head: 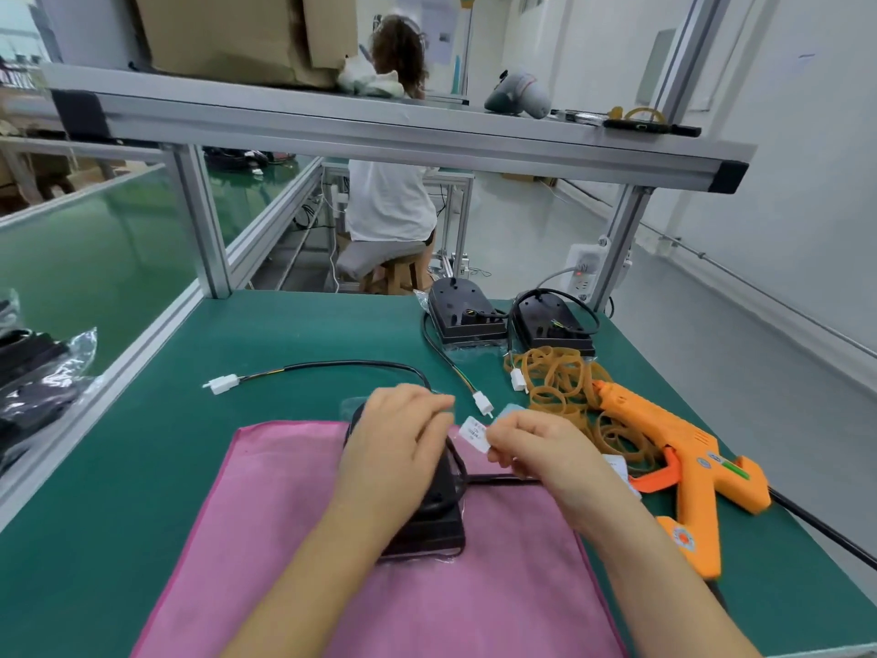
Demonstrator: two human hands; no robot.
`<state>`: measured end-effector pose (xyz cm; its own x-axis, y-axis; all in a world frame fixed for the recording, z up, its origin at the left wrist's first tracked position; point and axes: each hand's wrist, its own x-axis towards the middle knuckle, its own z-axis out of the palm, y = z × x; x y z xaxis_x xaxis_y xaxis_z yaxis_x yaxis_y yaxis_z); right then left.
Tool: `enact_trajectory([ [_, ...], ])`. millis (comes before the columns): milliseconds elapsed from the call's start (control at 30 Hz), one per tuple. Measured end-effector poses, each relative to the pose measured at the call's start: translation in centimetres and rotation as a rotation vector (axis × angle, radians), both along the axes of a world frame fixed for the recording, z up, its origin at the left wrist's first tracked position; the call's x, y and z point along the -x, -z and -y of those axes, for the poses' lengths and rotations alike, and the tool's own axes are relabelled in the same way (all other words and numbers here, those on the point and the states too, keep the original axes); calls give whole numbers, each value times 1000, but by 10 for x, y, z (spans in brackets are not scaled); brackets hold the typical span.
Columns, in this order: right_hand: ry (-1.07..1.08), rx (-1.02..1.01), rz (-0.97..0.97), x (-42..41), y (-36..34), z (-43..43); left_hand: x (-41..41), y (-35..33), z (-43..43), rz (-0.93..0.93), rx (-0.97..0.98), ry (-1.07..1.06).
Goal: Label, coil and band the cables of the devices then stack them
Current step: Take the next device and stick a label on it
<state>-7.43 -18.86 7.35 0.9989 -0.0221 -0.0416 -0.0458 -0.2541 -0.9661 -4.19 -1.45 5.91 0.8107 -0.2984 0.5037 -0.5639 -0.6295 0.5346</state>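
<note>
Black plastic device (427, 510): on pink cloth (284, 539), under both hands, cushioned for work.
White paper label (472, 434): pinched by right hand (536, 448), likely for peeling.
Left hand (394, 434): fingers curled beside label; grip cannot tell.
Black cable (341, 365): uncoiled.
Tan rubber bands (564, 382): heaped near, ready for banding.

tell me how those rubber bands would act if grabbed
The rubber bands are thin loops, so probably floppy and light. Heaped in a tangle, they'd likely lift as a clump. Some seem caught under the glue gun.
</note>
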Motion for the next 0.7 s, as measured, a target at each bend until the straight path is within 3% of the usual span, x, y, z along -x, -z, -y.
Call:
enact_trajectory([
  [67, -126, 126, 3, -5, -7, -5, -10, -7, -15, -467, 169, 9],
  [133, -212, 207, -10, -12, -11, -10, -16, -7, -28, -739, 298, 85],
  [233, -264, 336, -5, -23, -14, -17, -23, -10, -41, -756, 332, 108],
  [367, -295, 496, 34, -39, -17, -30, -32, -16, -49, -754, 229, 141],
  [533, -186, 532, -1, -57, -11, -43, -44, -9, -49, -674, 193, -24],
  [700, -184, 630, -85, -66, 5, -55, -52, 6, -45, -635, 7, -124],
])
